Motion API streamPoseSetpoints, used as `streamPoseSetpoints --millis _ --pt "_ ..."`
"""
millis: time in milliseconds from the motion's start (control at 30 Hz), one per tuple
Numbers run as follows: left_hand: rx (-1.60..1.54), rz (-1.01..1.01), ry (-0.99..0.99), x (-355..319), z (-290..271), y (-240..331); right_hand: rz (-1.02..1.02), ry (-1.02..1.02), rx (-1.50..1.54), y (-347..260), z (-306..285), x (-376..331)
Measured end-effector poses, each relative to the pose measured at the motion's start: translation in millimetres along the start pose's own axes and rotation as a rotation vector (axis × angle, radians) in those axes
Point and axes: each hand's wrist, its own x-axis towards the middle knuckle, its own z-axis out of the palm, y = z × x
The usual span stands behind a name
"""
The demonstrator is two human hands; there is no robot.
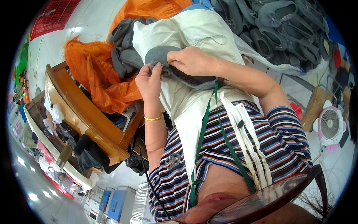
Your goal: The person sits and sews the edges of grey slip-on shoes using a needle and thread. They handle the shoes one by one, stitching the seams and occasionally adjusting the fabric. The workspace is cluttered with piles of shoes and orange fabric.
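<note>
A grey cloth shoe lies over the white apron on my lap, its sole side toward the far left and its opening toward me. Thumb and fingertips of my left hand pinch together at the shoe's edge; anything small between them is too fine to make out. My right hand is closed, its curled fingers gripping the shoe's rim just beside the left fingertips. A thin dark thread loops across the apron beyond my right hand.
More grey shoes lie at the far left beside an orange woven sack. A large heap of grey shoes fills the far right. A wooden drawer unit stands at my left, and a pink-and-white fan at my right.
</note>
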Motion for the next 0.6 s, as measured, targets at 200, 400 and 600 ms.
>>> streamPoseSetpoints --millis 200,400,600 --pt "-0.164 -0.136 -0.058 6 -8 -4 0.039 -0.029 -0.066 1 7 -2" --pt "-0.176 -0.151 -0.082 7 -11 0 0.037 -0.056 -0.123 -4 9 5" --pt "-0.169 -0.165 -0.08 7 -12 1 -0.021 -0.098 -0.203 -8 -1 8"
